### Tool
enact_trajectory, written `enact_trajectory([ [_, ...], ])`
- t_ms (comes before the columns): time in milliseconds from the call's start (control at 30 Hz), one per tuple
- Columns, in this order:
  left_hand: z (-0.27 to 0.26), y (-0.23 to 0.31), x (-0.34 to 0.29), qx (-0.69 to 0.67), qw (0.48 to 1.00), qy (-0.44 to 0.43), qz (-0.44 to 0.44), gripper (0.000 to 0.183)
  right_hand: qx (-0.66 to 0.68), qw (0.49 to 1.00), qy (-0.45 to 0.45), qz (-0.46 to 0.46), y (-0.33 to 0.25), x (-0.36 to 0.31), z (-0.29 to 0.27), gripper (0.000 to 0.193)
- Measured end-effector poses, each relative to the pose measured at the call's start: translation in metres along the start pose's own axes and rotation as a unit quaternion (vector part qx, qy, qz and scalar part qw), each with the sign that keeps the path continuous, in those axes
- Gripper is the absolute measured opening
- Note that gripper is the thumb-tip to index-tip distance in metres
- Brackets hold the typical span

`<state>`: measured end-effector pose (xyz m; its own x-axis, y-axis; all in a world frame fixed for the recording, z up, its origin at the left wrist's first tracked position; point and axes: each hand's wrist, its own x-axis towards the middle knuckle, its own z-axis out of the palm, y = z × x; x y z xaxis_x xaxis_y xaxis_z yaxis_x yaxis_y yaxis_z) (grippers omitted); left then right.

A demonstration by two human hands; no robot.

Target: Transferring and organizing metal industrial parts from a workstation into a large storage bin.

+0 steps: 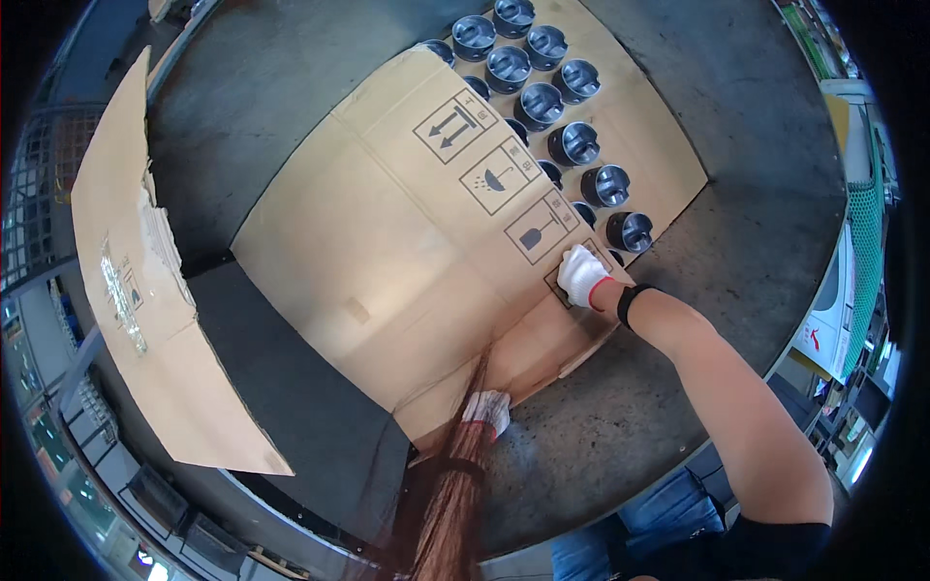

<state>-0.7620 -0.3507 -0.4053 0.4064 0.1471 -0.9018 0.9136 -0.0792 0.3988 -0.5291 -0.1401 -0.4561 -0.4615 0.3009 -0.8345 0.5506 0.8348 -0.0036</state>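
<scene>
A large brown cardboard sheet (387, 232) with printed handling symbols spans the middle, partly covering rows of dark metal pistons (579, 143). These stand hollow end up on another cardboard sheet (668, 165). My right hand (582, 275), in a white glove with a red cuff, is closed on the upper sheet's right edge, near the closest pistons. At that sheet's near corner my left hand (492, 411), gloved the same way, grips the edge; its fingers are partly hidden. Strands of long hair hang across my left forearm.
The dark, worn table (620, 407) has a curved-looking rim. Left of the sheet lies a black flat panel (291, 339). A torn cardboard piece (136, 281) with clear tape stands at the far left. Green mesh (862, 261) hangs beyond the right edge.
</scene>
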Motion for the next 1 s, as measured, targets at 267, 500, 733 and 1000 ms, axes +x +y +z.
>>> enact_trajectory([
  [267, 0.004, -0.037, 0.042, -0.086, 0.991, -0.1, 0.024, 0.052, 0.019, 1.0, -0.011, -0.013, -0.001, 0.004, -0.003, 0.026],
  [500, -0.011, -0.047, 0.06, -0.089, 0.983, -0.158, 0.033, 0.068, 0.097, 0.995, -0.005, 0.033, 0.006, 0.008, -0.002, 0.031],
  [733, -0.005, -0.055, 0.07, -0.085, 0.987, -0.131, 0.024, 0.076, 0.127, 0.992, -0.02, 0.015, 0.014, 0.002, -0.012, 0.037],
  [1000, 0.017, -0.06, 0.074, -0.113, 0.988, -0.105, 0.022, 0.079, 0.099, 0.979, -0.112, -0.142, 0.025, -0.056, -0.038, 0.078],
])
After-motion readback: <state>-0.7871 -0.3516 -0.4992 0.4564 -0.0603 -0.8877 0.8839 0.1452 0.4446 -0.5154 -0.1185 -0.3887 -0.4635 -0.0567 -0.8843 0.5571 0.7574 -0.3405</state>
